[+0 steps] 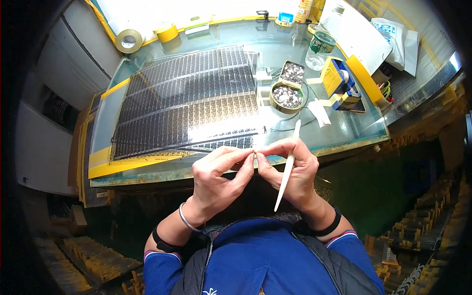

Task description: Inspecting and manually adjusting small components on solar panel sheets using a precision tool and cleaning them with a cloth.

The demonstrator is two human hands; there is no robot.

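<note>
My left hand (216, 172) and my right hand (297, 169) meet in front of the table's near edge, thumbs and forefingers pinched together. Between the fingertips is a tiny yellowish thing (254, 153), too small to name. A slim white stick with tapered ends (286, 178) is also in my right hand, slanting across the palm between thumb and fingers. Just beyond my hands lies a large dark sheet (187, 96) divided into rows of small square cells, on top of other sheets. To its right, a round tin (275, 104) and a squarish container hold small white and dark bits.
The glass-topped table (344, 129) bears a blue and yellow tape dispenser (339, 81), a clear bottle (317, 56) and a crumpled white paper (319, 114). Tape rolls (129, 41) stand along the back left. A thin cable curves near the tins. White bags (393, 42) sit at the right.
</note>
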